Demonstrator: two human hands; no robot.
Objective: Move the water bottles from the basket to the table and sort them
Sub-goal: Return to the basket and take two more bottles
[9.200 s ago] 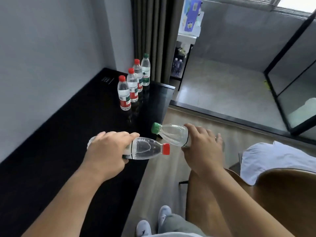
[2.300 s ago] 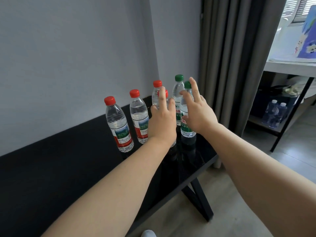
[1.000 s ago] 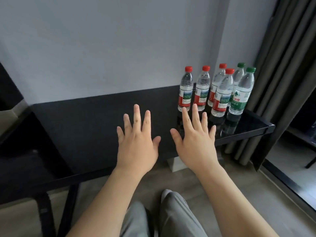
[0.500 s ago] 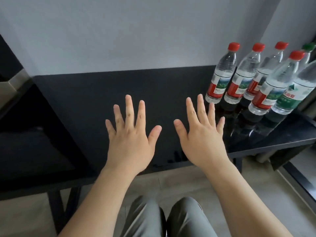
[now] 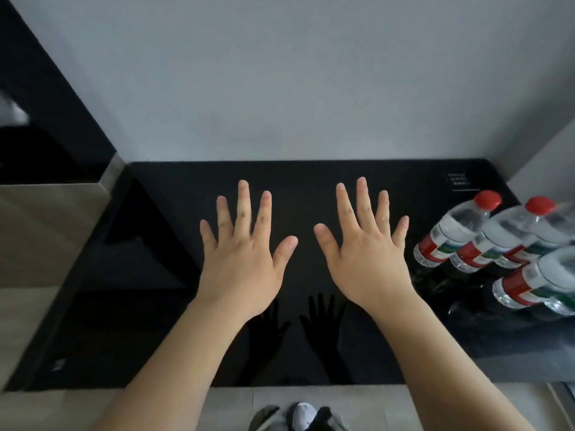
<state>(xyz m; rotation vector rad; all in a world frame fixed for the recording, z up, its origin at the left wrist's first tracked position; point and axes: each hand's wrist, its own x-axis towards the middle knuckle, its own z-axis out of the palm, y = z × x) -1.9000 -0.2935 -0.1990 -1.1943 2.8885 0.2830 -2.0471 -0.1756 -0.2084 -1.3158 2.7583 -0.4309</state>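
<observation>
Water bottles (image 5: pixel 452 231) are standing close together at the right end of the black table (image 5: pixel 295 178), with red caps showing on two and the group partly cut off by the frame edge. Left hand (image 5: pixel 242 265) and right hand (image 5: pixel 367 262) are hovering palm-down over the table's middle. Their fingers are spread and holding nothing, and the hands are apart from each other and from the bottles. Grey wall (image 5: pixel 280 73) is backing the table.

Left hand (image 5: pixel 241 269) and right hand (image 5: pixel 367 265) bare to the forearms, grey trousers (image 5: pixel 267 416), white shoe (image 5: pixel 303 413)

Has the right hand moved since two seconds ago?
Yes. The right hand has drawn away from the bottles and hovers open over the middle of the table.
</observation>
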